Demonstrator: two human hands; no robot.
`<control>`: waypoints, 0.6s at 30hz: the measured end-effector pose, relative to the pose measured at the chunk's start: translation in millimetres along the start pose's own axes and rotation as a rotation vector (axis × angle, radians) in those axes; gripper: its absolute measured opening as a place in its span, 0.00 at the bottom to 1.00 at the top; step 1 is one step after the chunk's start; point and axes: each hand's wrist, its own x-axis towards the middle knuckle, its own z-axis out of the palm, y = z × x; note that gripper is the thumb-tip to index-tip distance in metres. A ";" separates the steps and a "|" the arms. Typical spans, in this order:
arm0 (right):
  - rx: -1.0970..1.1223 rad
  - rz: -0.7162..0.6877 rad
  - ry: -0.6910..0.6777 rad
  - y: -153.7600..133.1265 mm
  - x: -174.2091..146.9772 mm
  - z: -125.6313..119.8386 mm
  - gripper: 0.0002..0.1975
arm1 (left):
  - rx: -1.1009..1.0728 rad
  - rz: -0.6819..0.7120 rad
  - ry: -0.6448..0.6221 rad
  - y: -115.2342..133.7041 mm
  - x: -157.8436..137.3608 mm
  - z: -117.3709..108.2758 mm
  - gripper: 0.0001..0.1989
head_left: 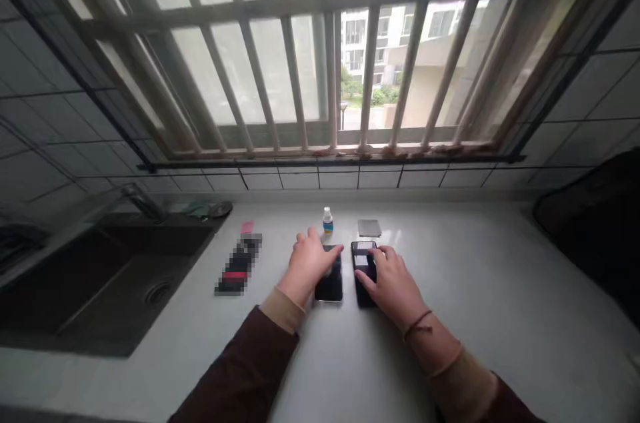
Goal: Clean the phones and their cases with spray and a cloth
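Two dark smartphones lie side by side on the pale countertop (pixel 310 356). My left hand (pixel 311 261) rests over the left phone (pixel 329 286), its thumb stretched across the upper part and its fingers apart beyond the left edge. Over the right phone (pixel 363 251), my right hand (pixel 395 281) is spread, with thumb and fingertips on or just above the screen. A dark patch shows between that thumb and forefinger; whether it is a reflection or an object I cannot tell. Behind the phones stand a small white-capped bottle (pixel 327 221) and a flat grey square (pixel 369 228).
A dark sink (pixel 130 276) with a faucet (pixel 143 201) is at the left. Beside it lie a blurred-out dark item (pixel 239 266) and a small pink piece (pixel 247 227). A barred window (pixel 300 6) rises behind the counter. A black bulky object (pixel 595 229) stands at right.
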 end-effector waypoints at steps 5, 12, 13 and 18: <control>-0.002 -0.018 0.028 0.3 0.0 3.6 0.25 | 0.089 0.040 -0.030 6.4 -25.6 23.9 0.41; 0.028 -0.042 0.107 3.9 1.3 5.7 0.23 | 0.057 -0.011 0.013 8.8 -26.1 34.7 0.42; 0.043 -0.048 0.142 4.2 2.6 4.3 0.23 | 0.034 -0.016 0.029 7.5 -25.4 33.7 0.43; 0.320 -0.063 0.248 -0.8 7.1 -9.8 0.21 | -0.223 0.003 0.065 -0.5 -29.0 19.4 0.46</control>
